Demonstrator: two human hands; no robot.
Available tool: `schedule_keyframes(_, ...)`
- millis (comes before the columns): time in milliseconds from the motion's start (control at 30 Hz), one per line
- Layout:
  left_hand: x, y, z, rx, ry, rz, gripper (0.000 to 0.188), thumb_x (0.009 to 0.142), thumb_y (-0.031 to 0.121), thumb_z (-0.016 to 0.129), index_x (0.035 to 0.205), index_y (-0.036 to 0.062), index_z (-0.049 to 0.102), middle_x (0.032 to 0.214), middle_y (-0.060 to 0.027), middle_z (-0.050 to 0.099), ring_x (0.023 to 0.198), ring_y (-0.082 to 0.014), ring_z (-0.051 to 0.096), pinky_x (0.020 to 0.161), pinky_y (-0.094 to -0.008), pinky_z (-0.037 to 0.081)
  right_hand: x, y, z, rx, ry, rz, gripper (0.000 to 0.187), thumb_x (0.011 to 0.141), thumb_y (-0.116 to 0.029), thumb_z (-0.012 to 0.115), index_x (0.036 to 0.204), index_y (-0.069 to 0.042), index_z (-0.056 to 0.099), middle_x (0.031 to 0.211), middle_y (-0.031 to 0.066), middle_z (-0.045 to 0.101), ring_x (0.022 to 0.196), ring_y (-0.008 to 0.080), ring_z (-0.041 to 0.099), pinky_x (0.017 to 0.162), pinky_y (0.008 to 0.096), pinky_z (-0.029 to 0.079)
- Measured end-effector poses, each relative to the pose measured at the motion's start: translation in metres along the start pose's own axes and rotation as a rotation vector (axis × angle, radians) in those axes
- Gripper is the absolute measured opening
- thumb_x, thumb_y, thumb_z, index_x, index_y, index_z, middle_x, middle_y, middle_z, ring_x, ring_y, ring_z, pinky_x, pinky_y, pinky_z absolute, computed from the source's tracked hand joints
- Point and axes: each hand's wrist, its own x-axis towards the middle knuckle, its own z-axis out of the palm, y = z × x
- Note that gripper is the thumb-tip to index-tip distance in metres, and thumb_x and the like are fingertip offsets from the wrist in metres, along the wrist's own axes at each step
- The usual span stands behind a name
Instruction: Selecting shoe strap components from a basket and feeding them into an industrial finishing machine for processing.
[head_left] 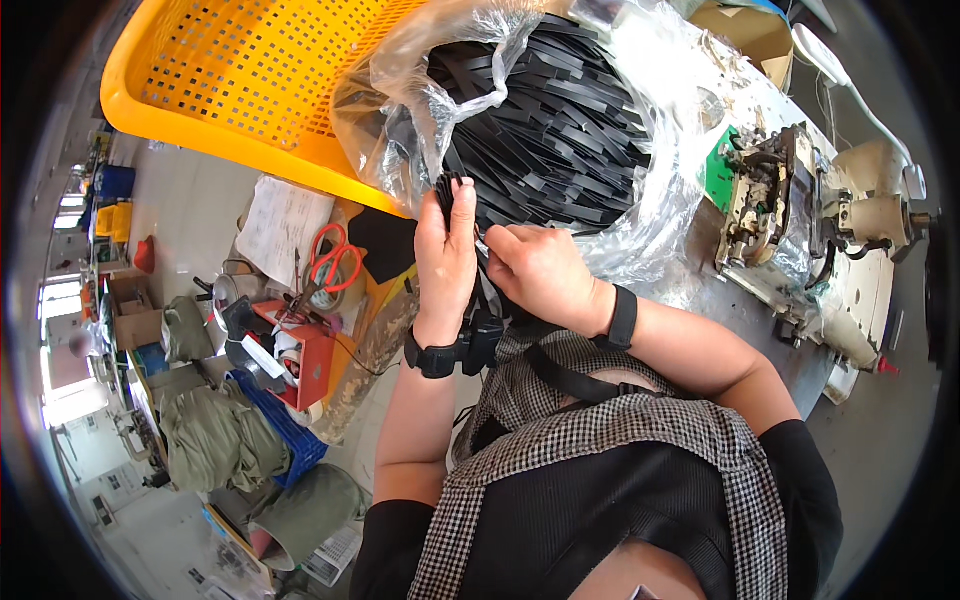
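Note:
My left hand point(447, 255) is closed round a small bundle of black flat strips point(449, 190), whose ends stick up past the thumb. Close beside it on the right, my right hand point(545, 265) is curled with its fingertips pinched against the bundle's side; what lies in that pinch is hidden. Below and between the hands, dark strip ends hang toward my lap. Just beyond them, a large heap of loose black strips point(560, 130) fills an open clear plastic bag point(385, 95).
A yellow perforated basket point(230, 150) stands at the far left, against the bag. On the right is a sewing machine point(770, 200). Orange-handled scissors point(335, 262), a paper sheet point(280, 225) and a red box point(312, 355) lie to the left. A checked apron point(590, 430) covers my lap.

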Motion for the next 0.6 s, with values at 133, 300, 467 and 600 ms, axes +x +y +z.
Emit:
schedule_keyframes(133,-0.001,-0.005,-0.004,-0.015,-0.07,-0.004,0.028,0.099,0.029,0.05,0.098,0.0016,0.059,0.082,0.0015,0.053,0.071,-0.0047,0.045,0.064,-0.0197,0.037,0.0,0.002,-0.001,-0.044,-0.066,-0.04,0.013,0.075,-0.008,0.064,0.08,-0.003,0.053,0.066,0.0117,0.057,0.062,0.0318,0.06,0.054,0.0385,0.048)
schedule_keyframes(300,-0.003,-0.022,-0.012,-0.041,-0.022,0.046,0.027,0.101,0.027,0.045,0.093,0.002,0.053,0.08,-0.001,0.054,0.069,-0.009,0.049,0.067,-0.0249,0.043,0.015,0.016,-0.01,0.214,-0.027,0.121,0.027,0.073,-0.021,0.072,0.087,-0.003,0.058,0.073,0.0127,0.058,0.065,0.0305,0.061,0.06,0.039,0.05)
schedule_keyframes(467,-0.009,-0.012,-0.002,-0.405,-0.047,-0.098,0.023,0.102,0.025,0.041,0.096,0.004,0.047,0.071,0.0007,0.045,0.065,-0.0103,0.047,0.066,-0.0272,0.044,0.037,0.053,-0.004,-0.088,0.159,0.199,0.042,0.07,-0.025,0.078,0.097,-0.002,0.055,0.091,0.0151,0.057,0.083,0.0321,0.06,0.067,0.0388,0.051)
schedule_keyframes(600,-0.012,-0.01,-0.001,-0.423,-0.052,-0.088,0.017,0.1,0.021,0.048,0.095,0.0043,0.046,0.069,0.0024,0.042,0.06,-0.0048,0.043,0.056,-0.0218,0.039,0.034,0.063,0.007,-0.159,0.182,0.107,0.039,0.072,-0.021,0.078,0.1,-0.003,0.056,0.085,0.011,0.056,0.067,0.0216,0.058,0.06,0.032,0.049)
